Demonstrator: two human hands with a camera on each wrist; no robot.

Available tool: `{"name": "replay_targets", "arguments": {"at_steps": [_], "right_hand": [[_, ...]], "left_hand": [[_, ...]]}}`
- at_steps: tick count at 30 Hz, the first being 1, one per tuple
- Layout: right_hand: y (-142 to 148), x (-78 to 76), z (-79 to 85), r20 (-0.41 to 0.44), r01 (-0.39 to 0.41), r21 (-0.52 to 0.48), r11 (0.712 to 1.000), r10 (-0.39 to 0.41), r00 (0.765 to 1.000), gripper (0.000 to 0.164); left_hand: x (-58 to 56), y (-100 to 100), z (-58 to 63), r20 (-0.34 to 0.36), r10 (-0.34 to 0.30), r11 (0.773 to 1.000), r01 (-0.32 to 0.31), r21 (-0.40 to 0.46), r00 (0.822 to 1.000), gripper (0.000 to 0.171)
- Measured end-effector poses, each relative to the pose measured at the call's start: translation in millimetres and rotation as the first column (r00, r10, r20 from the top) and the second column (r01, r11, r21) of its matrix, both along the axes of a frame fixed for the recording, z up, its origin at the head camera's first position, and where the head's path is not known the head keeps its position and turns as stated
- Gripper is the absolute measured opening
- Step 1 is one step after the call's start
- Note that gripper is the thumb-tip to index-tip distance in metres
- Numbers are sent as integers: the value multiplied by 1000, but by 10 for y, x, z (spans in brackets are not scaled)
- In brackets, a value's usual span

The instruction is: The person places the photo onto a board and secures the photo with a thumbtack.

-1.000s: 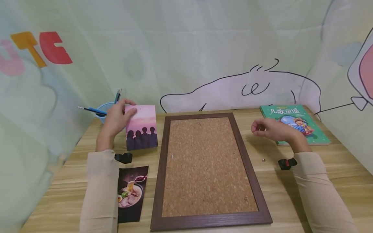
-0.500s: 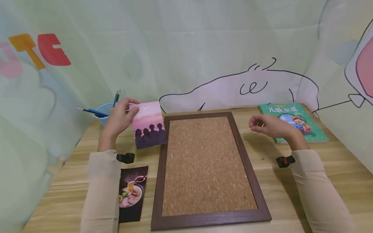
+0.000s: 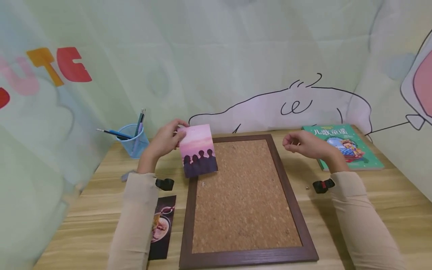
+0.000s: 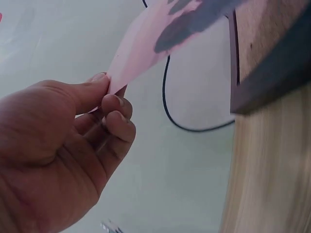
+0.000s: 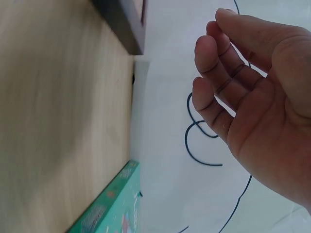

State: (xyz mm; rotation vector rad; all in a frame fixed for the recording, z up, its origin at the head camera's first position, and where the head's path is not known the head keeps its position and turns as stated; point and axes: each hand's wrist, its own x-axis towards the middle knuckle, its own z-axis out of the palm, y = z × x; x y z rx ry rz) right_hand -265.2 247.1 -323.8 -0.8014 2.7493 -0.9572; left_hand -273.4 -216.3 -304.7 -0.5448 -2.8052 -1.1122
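My left hand (image 3: pixel 165 138) pinches a pink sunset picture card (image 3: pixel 197 150) by its upper left edge, thumb in front. The card, with dark silhouettes along its bottom, hangs over the upper left of a cork board (image 3: pixel 246 198) in a dark brown frame. In the left wrist view the thumb and fingers grip one corner of the card (image 4: pixel 141 48). Beyond the board's right side hovers my right hand (image 3: pixel 305 144), fingers loosely curled. Nothing shows between its thumb and fingers (image 5: pixel 206 51) in the right wrist view. A small shiny round piece (image 3: pixel 307 188) lies below it on the table.
A dark picture of a noodle bowl (image 3: pixel 163 240) lies left of the board, partly behind my left sleeve. A blue pencil cup (image 3: pixel 135 146) stands at the back left, near a small grey object (image 3: pixel 127 175). A green children's book (image 3: pixel 364 157) lies at the back right.
My left hand has carried the pink card rightward, from beside the frame to over the board's upper left. The right hand has shifted slightly left. The view has turned a little.
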Motion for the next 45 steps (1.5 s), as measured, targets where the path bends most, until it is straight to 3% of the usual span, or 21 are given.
{"name": "replay_targets", "arguments": {"at_steps": [7, 14, 30, 36, 45], "right_hand": [[-110, -55, 77, -12, 17, -70, 997, -18, 1000, 11], [-218, -159, 149, -28, 23, -130, 991, -27, 999, 12], [-464, -342, 306, -44, 48, -180, 983, -57, 997, 17], [-581, -407, 375, -50, 49, -205, 978, -60, 997, 14], [-840, -473, 348, -3, 35, -210, 977, -36, 999, 17]], "left_hand": [[-75, 256, 19, 0, -53, 998, 53, 30, 999, 24], [-111, 394, -61, 15, -75, 995, 73, 68, 997, 22], [-153, 641, -138, 73, -111, 993, 107, 54, 991, 23], [-163, 761, -175, 63, -108, 994, 106, 30, 992, 24], [-179, 806, -239, 87, -130, 991, 127, 34, 988, 24]]}}
